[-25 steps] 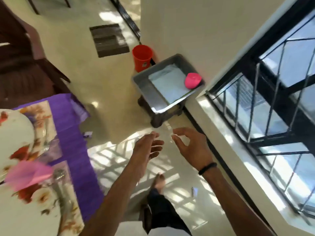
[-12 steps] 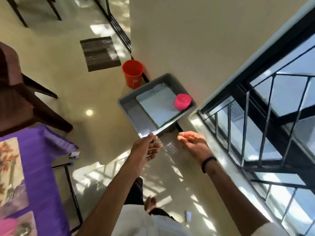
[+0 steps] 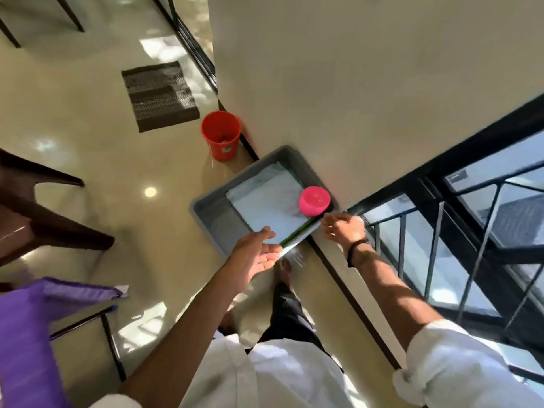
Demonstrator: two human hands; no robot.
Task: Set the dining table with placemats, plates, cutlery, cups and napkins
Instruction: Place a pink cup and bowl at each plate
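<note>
A grey tub (image 3: 212, 214) stands on a low stool against the wall. In it lies a pale flat sheet (image 3: 265, 207) with a green edge, perhaps a placemat. A pink cup (image 3: 314, 200) sits upside down on the sheet's far right corner. My left hand (image 3: 256, 256) hangs palm up with relaxed fingers at the tub's near rim, holding nothing. My right hand (image 3: 343, 228) hovers at the tub's right corner just below the cup, fingers loosely bent, empty as far as I can see.
An orange bucket (image 3: 221, 135) stands on the floor beyond the tub by the wall. A striped doormat (image 3: 160, 95) lies further back. Dark chairs (image 3: 35, 213) stand at left, the purple-clothed dining table (image 3: 26, 334) at lower left. A barred window (image 3: 459, 245) runs along the right.
I have stepped closer to the tub and the dining table has slid out of view. Both hands have reached forward to the tub's near edge; the left hand's fingers have uncurled.
</note>
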